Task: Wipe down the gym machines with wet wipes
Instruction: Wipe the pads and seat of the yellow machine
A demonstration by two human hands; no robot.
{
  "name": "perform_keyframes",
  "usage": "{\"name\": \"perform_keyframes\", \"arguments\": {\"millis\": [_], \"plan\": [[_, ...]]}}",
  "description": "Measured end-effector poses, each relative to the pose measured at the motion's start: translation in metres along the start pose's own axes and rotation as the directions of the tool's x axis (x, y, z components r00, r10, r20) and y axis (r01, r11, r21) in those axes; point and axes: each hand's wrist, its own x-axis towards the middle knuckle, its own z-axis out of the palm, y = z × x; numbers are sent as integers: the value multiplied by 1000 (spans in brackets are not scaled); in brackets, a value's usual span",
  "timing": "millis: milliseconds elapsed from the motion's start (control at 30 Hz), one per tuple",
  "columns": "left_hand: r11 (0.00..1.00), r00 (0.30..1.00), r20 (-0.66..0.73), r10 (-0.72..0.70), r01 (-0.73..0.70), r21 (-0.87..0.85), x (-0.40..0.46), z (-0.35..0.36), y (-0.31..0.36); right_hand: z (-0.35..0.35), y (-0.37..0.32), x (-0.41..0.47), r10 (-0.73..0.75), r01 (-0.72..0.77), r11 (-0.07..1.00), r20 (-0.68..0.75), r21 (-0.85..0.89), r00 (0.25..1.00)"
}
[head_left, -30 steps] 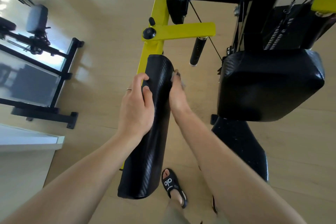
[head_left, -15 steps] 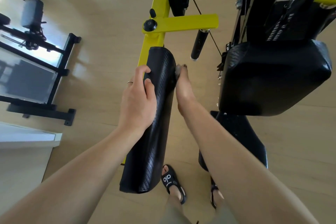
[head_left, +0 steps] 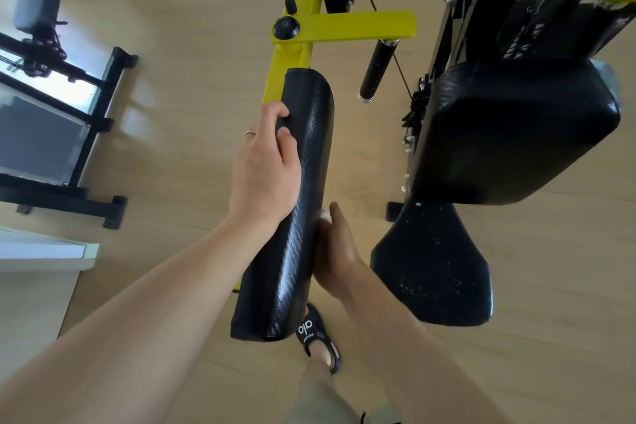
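Observation:
A long black padded arm point(head_left: 303, 182) hangs from the yellow frame point(head_left: 292, 55) of the gym machine, in the middle of the head view. My left hand point(head_left: 265, 169) grips the pad's left side near the top, thumb and fingers curled round its edge. My right hand point(head_left: 335, 251) presses against the pad's right side lower down, around mid-length. A small white bit of wet wipe point(head_left: 324, 214) shows at my fingertips; the rest is hidden under the hand and behind the pad.
To the right are a large black back pad point(head_left: 516, 134) and a black seat point(head_left: 433, 265), with a black handle grip point(head_left: 377, 70) and cables above. A black rack point(head_left: 89, 134) stands at the left by a window. My sandalled foot point(head_left: 318, 337) is below the pad.
My right hand has slid down the pad's right side from near the top to about mid-length. My left hand has kept its grip on the left edge.

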Motion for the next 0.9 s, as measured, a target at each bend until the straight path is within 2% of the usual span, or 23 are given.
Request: {"name": "perform_keyframes", "arguments": {"millis": [200, 367, 533, 600, 733, 800, 900], "plan": [[1000, 1000, 14, -7, 7, -21, 1, 0, 0, -13, 55, -34, -38, 39, 999, -80, 19, 996], [999, 1000, 19, -14, 14, -37, 0, -2, 1, -17, 71, -75, -76, 53, 981, -116, -188, 990], [1000, 1000, 13, 4, -3, -29, 0, -1, 0, -11, 87, -107, -35, -37, 943, -209, -330, 977], [1000, 1000, 11, 2, -2, -31, 0, -1, 0, 0, 72, -109, -24, -42, 955, -218, -294, 976], [999, 1000, 5, -9, 9, -46, 1, -1, -1, 10, 33, -77, -82, 39, 978, -201, -207, 976], [999, 1000, -3, -2, 2, -52, 0, 0, -2, 6, 31, -65, -74, 27, 981, -238, -194, 968], [998, 1000, -9, -5, 4, -55, 0, 0, -1, -3, 53, -72, 15, -55, 989, -277, -135, 961]]}}
